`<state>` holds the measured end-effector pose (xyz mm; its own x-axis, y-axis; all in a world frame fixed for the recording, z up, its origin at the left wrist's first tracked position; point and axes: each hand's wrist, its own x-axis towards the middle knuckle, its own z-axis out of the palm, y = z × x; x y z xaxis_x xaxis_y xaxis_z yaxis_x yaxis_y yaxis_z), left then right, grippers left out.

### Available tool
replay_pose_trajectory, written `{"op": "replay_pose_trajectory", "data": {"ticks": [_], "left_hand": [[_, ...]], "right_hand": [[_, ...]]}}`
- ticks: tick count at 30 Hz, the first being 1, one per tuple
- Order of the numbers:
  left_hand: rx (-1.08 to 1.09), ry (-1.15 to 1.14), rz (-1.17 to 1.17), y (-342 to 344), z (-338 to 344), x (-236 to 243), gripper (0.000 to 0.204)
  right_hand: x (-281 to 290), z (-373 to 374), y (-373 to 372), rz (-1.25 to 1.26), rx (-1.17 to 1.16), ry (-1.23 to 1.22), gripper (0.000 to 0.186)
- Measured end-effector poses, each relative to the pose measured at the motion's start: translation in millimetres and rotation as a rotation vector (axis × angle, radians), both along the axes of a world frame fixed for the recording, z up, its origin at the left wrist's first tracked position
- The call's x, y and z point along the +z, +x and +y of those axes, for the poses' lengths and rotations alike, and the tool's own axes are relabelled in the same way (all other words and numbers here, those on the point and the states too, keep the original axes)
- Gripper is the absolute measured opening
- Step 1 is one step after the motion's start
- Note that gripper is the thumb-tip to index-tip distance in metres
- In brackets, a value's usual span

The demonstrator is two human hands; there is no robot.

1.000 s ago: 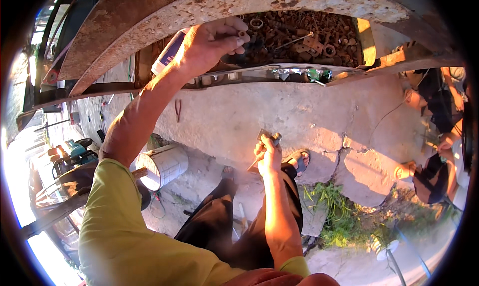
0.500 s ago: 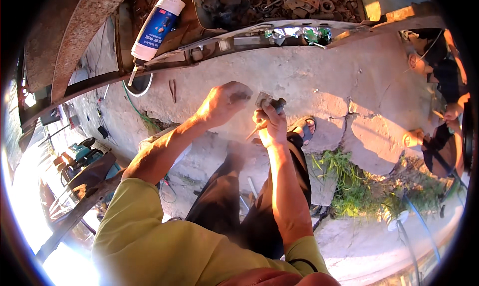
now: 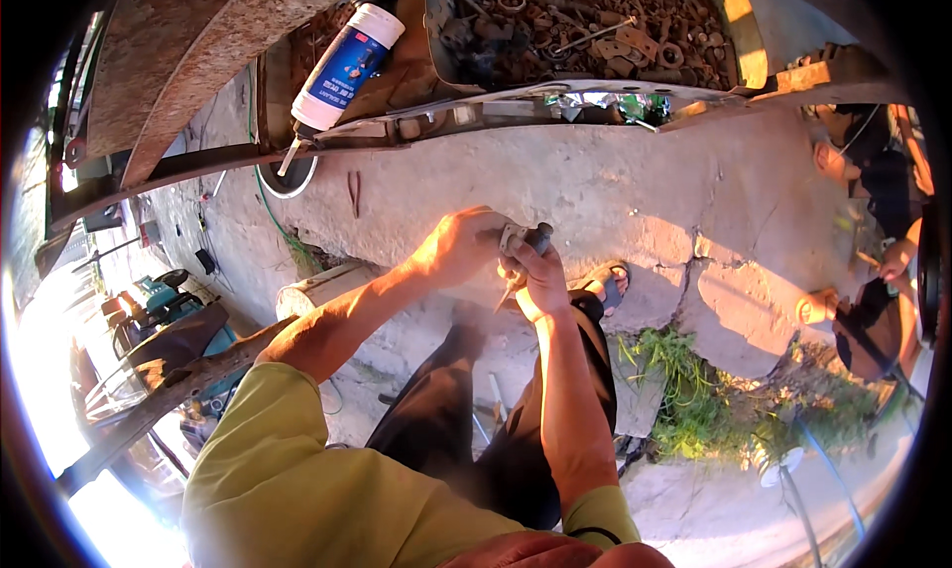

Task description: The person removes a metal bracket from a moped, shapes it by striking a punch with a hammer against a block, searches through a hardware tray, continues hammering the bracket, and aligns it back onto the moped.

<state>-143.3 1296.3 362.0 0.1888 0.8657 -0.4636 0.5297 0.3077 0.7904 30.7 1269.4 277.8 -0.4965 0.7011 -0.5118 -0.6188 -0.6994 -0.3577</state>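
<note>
My right hand (image 3: 541,283) is closed around a small metal part with a flat plate (image 3: 512,239) and a dark cylindrical end (image 3: 538,236). A thin, pointed brownish stick (image 3: 509,297) sticks out below the fingers of that hand; its kind is not clear. My left hand (image 3: 470,243) is curled, its fingertips against the left side of the plate. Whatever those fingers hold is hidden and dark. Both hands meet in front of my body, above the concrete ground.
A tray (image 3: 432,35) of rusty hardware stands on the metal frame ahead, beside a white-and-blue sealant bottle (image 3: 347,67). Pliers (image 3: 354,193) lie on the ground. A log (image 3: 319,290) is left of my legs. Another person (image 3: 883,181) sits at far right.
My left hand has moved right and down until it meets the metal part in my right hand. The part has turned, and the view has shifted, showing more of the tray.
</note>
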Motion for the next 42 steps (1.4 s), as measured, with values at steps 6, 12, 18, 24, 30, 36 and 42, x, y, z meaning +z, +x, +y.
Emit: {"op": "replay_pose_trajectory", "data": {"ticks": [6,12,18,24,30,36,42], "left_hand": [[0.018,0.037,0.0,-3.8,-2.5,3.9,0.03],[-0.009,0.089,0.019,-6.6,-3.0,11.9,0.034],[0.173,-0.19,-0.304,-17.2,-1.2,-10.2,0.03],[0.594,-0.577,-0.629,-4.2,6.1,-20.3,0.033],[0.652,-0.54,-0.624,6.4,25.9,-7.6,0.022],[0.338,-0.279,-0.575,11.8,62.0,68.0,0.017],[0.08,0.24,-0.33,50.4,183.9,121.4,0.017]], "right_hand": [[4.5,1.7,-3.2,-0.025,0.03,0.014,0.012],[4.6,1.7,-4.5,-0.064,0.036,0.007,0.01],[7.0,4.7,-7.7,-0.055,0.004,0.061,0.011],[6.4,4.1,-3.5,-0.035,-0.045,0.03,0.015],[15.9,13.8,3.7,0.115,-0.034,0.127,0.03],[1.8,12.2,14.4,0.196,-0.154,-0.043,0.044],[6.7,18.3,18.2,0.15,-0.154,-0.059,0.041]]}}
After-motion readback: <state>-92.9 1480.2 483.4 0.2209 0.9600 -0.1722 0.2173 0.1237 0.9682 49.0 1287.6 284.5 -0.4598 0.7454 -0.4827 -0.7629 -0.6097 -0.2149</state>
